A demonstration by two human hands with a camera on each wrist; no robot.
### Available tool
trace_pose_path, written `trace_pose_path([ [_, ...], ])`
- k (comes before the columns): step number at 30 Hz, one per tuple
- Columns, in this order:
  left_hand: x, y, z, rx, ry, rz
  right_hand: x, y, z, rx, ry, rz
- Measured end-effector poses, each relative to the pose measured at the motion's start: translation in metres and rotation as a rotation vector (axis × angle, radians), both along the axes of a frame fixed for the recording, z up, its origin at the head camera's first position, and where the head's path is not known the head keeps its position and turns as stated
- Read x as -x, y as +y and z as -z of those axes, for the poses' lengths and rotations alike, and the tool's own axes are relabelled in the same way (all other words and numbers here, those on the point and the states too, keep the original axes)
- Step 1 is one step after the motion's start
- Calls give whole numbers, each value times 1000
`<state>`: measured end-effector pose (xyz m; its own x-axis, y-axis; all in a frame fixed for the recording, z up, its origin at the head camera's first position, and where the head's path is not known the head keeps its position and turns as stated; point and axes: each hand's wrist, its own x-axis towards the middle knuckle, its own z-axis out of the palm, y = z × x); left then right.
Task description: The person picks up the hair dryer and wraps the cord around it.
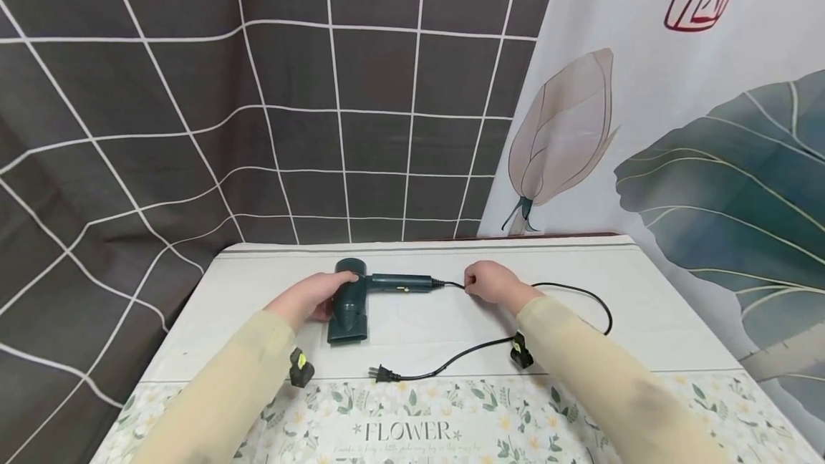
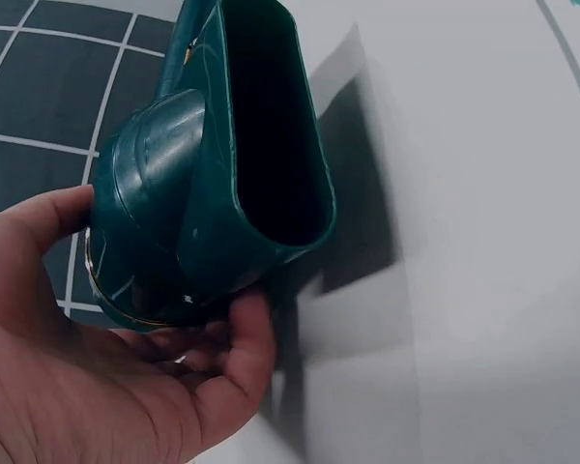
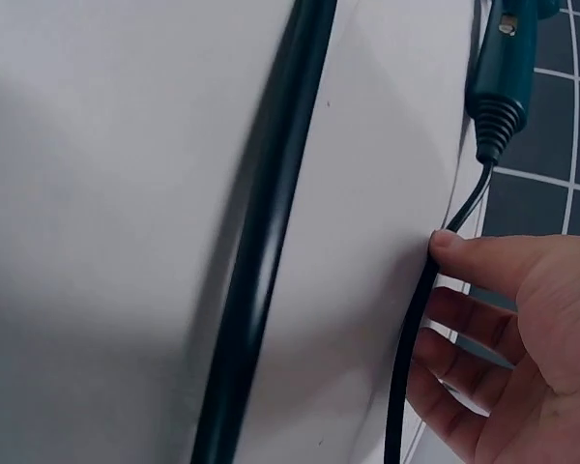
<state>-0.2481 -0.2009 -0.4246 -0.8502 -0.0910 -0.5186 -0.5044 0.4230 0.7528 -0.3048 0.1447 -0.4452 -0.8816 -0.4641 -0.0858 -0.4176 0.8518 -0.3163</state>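
Note:
A dark green hair dryer (image 1: pixel 350 310) lies on the table, its flat nozzle facing the near side and its handle (image 1: pixel 401 283) pointing right. My left hand (image 1: pixel 314 295) grips the dryer's body from the left, thumb on one side and fingers curled around the other, as the left wrist view shows. Close by the handle's end, my right hand (image 1: pixel 495 282) pinches the black cord (image 3: pixel 398 387) between thumb and fingers. From there the cord loops out to the right and passes behind the right forearm, ending in a two-pin plug (image 1: pixel 384 374) nearer the front.
The table (image 1: pixel 271 263) has a white cloth with a floral band reading "FLOWER" along the front. A dark grid-patterned curtain (image 1: pixel 374 70) hangs behind and at left. A white leaf-print curtain (image 1: pixel 580 220) hangs at right.

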Motion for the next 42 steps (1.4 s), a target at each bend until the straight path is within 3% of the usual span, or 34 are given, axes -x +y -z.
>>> trace_pose_path([
  [9, -3, 4, -3, -1, 57, 15, -3, 2, 2, 16, 19, 7],
  [16, -7, 4, -3, -3, 104, 67, -4, 2, 2, 26, 20, 13],
  [19, -10, 5, 0, -63, 140, 45, -5, 1, 1, 31, 19, 16],
  [25, -15, 9, 4, -217, 177, -73, -7, 2, 2, 49, 36, 20],
  [36, -23, 10, 3, -175, 241, -100, -11, 3, 15, 88, 86, 84],
  [42, -35, 12, 0, -247, 248, -123, -15, 3, 16, 107, 95, 120],
])
